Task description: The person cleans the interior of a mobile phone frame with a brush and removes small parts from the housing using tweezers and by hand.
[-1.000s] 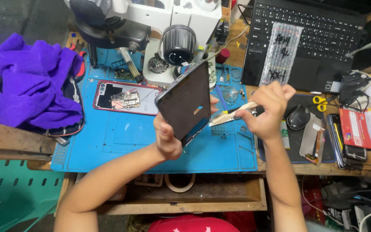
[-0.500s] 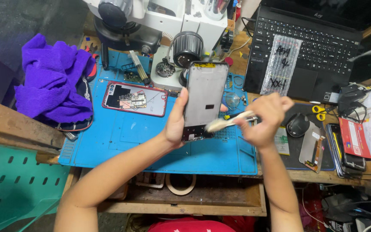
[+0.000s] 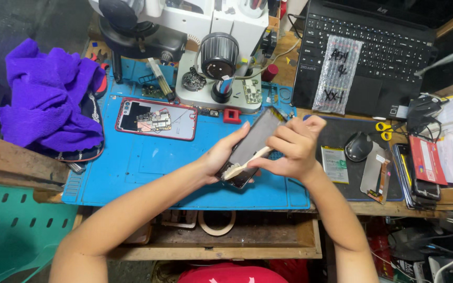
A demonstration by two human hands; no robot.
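My left hand (image 3: 220, 156) holds a dark phone screen panel (image 3: 256, 139) tilted above the blue work mat (image 3: 148, 162). My right hand (image 3: 292, 147) grips a pale brush-like tool (image 3: 241, 165) whose tip rests on the panel's lower end. An opened red phone body (image 3: 156, 119) with its circuit board exposed lies flat on the mat to the left.
A microscope (image 3: 205, 47) stands at the back of the mat. A purple cloth (image 3: 48, 99) lies at far left. A black laptop (image 3: 368, 47) with a bubble-wrap bag on it sits at back right. A mouse (image 3: 358, 145), scissors, phone parts and papers crowd the right side.
The screen panel has tilted from upright and facing me down toward the mat. My right hand has moved over it, bringing the brush tip onto its lower end.
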